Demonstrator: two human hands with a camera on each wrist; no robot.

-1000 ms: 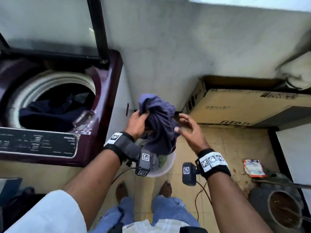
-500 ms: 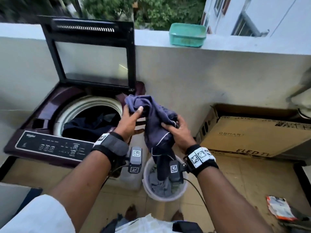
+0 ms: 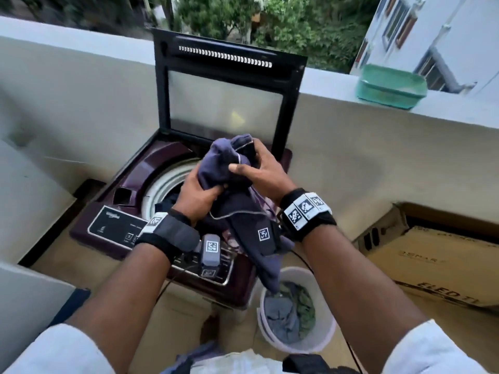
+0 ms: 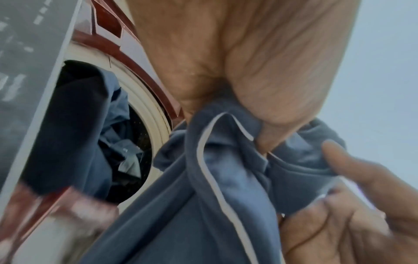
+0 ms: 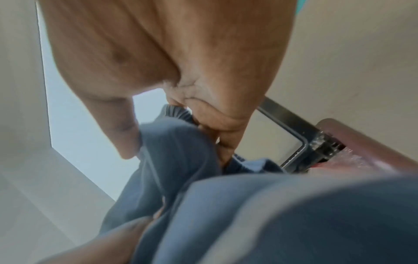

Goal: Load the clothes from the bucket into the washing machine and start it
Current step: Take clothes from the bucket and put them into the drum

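Above the washing machine [image 3: 151,179], at twelve o'clock from the bucket [image 3: 328,330], left hand [image 3: 198,197] and right hand [image 3: 259,171] are clutching a bunched garment [image 3: 243,228], probably keeping it gathered to clear the rim.

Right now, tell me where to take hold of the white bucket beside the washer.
Grip the white bucket by its rim, coming straight down from above. It stands upright and open-topped with the rim exposed all round. No handle shows. The washing machine blocks its left, so take the right edge.
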